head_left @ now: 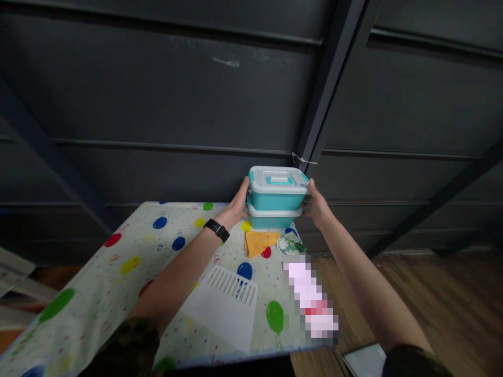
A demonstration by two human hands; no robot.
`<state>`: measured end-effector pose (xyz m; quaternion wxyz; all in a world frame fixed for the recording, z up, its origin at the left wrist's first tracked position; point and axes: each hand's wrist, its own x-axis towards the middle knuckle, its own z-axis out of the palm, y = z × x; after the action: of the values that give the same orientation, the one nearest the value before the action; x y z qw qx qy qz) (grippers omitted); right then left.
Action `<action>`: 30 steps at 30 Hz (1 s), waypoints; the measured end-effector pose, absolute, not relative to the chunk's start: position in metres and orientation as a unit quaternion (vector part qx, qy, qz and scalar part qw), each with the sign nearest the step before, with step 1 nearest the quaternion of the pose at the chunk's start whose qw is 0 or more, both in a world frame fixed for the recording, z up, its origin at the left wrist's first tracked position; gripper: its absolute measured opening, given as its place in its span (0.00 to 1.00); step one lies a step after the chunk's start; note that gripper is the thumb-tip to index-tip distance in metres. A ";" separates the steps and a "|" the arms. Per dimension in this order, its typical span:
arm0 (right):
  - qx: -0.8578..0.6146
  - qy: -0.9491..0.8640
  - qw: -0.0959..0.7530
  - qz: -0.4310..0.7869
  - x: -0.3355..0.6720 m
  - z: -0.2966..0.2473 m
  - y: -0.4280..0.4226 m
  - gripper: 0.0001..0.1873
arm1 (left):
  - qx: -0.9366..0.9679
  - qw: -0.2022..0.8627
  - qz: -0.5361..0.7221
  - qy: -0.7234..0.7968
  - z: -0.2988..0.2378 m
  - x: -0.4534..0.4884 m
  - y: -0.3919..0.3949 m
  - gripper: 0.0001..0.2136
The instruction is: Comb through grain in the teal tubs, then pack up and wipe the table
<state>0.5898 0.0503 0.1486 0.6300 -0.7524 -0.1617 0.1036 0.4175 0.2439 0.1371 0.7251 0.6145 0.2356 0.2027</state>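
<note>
Two turquoise storage boxes with pale lids are stacked at the back of the table. The upper storage box [280, 201] has a turquoise handle on its lid and rests on, or just over, the lower storage box [273, 222]; I cannot tell which. My left hand [237, 203] presses against the upper box's left side, a black watch [217, 230] on its wrist. On the opposite side my right hand [317, 205] grips the same box, thumb near the lid's corner and fingers partly hidden behind it. Just in front of the stack lies an orange cloth [260, 242].
A balloon-patterned tablecloth [157, 251] covers the table. On it lie a white slotted plastic panel [226, 309], a green-and-white patterned item [290, 244] and a blurred-out pink object [308, 293]. A dark panelled wall [176, 104] stands directly behind. A light flat object [365, 361] is low at right.
</note>
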 end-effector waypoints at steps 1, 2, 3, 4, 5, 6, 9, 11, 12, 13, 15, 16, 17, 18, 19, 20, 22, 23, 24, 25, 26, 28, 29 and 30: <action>-0.767 -0.166 0.620 0.017 0.582 0.141 0.044 0.29 | 0.622 0.706 0.205 0.271 0.134 0.407 0.244 0.45; -0.776 -0.182 0.599 -0.068 0.573 0.132 0.038 0.26 | 0.637 0.679 0.212 0.298 0.130 0.395 0.244 0.43; -0.783 -0.219 0.570 -0.117 0.563 0.123 0.032 0.23 | 0.680 0.632 0.214 0.305 0.125 0.380 0.244 0.38; -0.791 -0.291 0.527 -0.111 0.552 0.113 0.027 0.19 | 0.756 0.567 0.181 0.271 0.120 0.364 0.242 0.32; -0.793 -0.389 0.464 -0.068 0.541 0.103 0.023 0.16 | 0.784 0.540 0.157 0.261 0.114 0.345 0.239 0.25; -0.781 -0.490 0.388 -0.015 0.530 0.094 0.022 0.12 | 0.814 0.502 0.142 0.257 0.109 0.324 0.235 0.19; -0.702 -0.687 0.174 0.070 0.505 0.077 0.025 0.14 | 0.948 0.249 0.043 0.196 0.099 0.260 0.215 0.21; -0.675 -0.731 0.092 0.046 0.496 0.070 0.032 0.22 | 0.962 0.213 -0.030 0.170 0.097 0.223 0.198 0.33; -0.671 -0.738 0.066 0.030 0.494 0.068 0.035 0.24 | 0.961 0.218 -0.075 0.156 0.096 0.207 0.190 0.42; -0.670 -0.741 0.046 0.016 0.493 0.066 0.039 0.25 | 0.956 0.228 -0.109 0.146 0.095 0.195 0.183 0.50; -0.671 -0.741 0.021 0.001 0.494 0.063 0.046 0.24 | 0.947 0.247 -0.145 0.145 0.090 0.179 0.174 0.58; -0.673 -0.740 0.013 0.000 0.495 0.063 0.050 0.22 | 0.945 0.255 -0.142 0.150 0.086 0.176 0.171 0.58; -0.680 -0.734 0.012 0.002 0.497 0.063 0.054 0.20 | 0.944 0.261 -0.127 0.156 0.082 0.174 0.171 0.55; -0.693 -0.720 0.020 0.006 0.499 0.064 0.057 0.18 | 0.945 0.265 -0.105 0.162 0.077 0.175 0.172 0.50; -0.714 -0.699 0.043 0.011 0.502 0.066 0.061 0.16 | 0.946 0.265 -0.080 0.166 0.072 0.177 0.175 0.45; -0.739 -0.668 0.084 0.016 0.504 0.069 0.065 0.15 | 0.949 0.261 -0.057 0.169 0.068 0.181 0.178 0.40; -0.781 -0.585 0.217 0.024 0.511 0.078 0.071 0.13 | 0.958 0.232 -0.031 0.166 0.063 0.190 0.187 0.40; -0.787 -0.538 0.299 0.031 0.515 0.083 0.073 0.13 | 0.964 0.211 -0.026 0.158 0.063 0.196 0.192 0.42; -0.784 -0.491 0.378 0.046 0.518 0.089 0.074 0.12 | 0.970 0.191 -0.022 0.148 0.063 0.202 0.196 0.43; -0.775 -0.449 0.440 0.072 0.520 0.096 0.074 0.11 | 0.975 0.175 -0.022 0.138 0.065 0.207 0.200 0.43; -0.765 -0.420 0.476 0.109 0.521 0.102 0.073 0.10 | 0.978 0.161 -0.024 0.133 0.067 0.213 0.203 0.41; -0.754 -0.417 0.467 0.198 0.517 0.110 0.066 0.11 | 0.980 0.143 -0.038 0.132 0.072 0.224 0.206 0.41; -0.755 -0.441 0.424 0.236 0.511 0.112 0.061 0.12 | 0.980 0.137 -0.047 0.137 0.074 0.229 0.207 0.41; -0.756 -0.475 0.367 0.261 0.502 0.112 0.055 0.12 | 0.979 0.130 -0.056 0.144 0.076 0.233 0.207 0.41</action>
<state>0.5022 0.0549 0.1117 0.3668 -0.7560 -0.4753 0.2608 0.2325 0.2072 0.0758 0.1298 0.9795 0.1438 -0.0556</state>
